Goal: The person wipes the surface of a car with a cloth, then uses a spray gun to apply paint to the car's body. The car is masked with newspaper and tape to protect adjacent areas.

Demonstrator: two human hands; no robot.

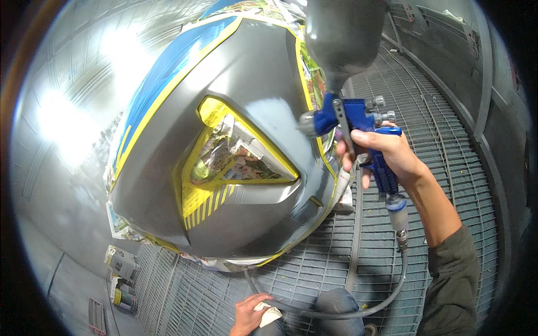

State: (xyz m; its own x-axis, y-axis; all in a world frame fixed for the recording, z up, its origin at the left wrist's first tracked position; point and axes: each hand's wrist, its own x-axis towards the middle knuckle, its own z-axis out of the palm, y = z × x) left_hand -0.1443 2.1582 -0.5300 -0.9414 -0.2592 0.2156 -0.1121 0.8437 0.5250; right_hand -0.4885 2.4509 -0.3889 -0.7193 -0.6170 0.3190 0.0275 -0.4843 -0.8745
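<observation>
My right hand (392, 154) is wrapped round the grip of a blue spray gun (354, 117), fingers at its trigger. A dark grey paint cup (344, 36) sits on top of the gun. Its nozzle points left at a car bumper (263, 70), close to a pale grey patch on the dark surface. Yellow masking tape (269, 140) borders the bumper and a papered, triangular opening. Low in the view, my left hand (249, 316) is closed on a folded cream-coloured cloth (270, 317). An air hose (358, 312) curves from the gun's base to beside my left fingers; whether they also grip it cannot be told.
Blue masking film (162, 84) and printed paper (314, 73) cover the bumper's edges. Metal floor grating (414, 89) lies below, with a cable or hose along its right side. A grey wall (448, 61) rises at the right. Several cans (124, 297) stand at lower left.
</observation>
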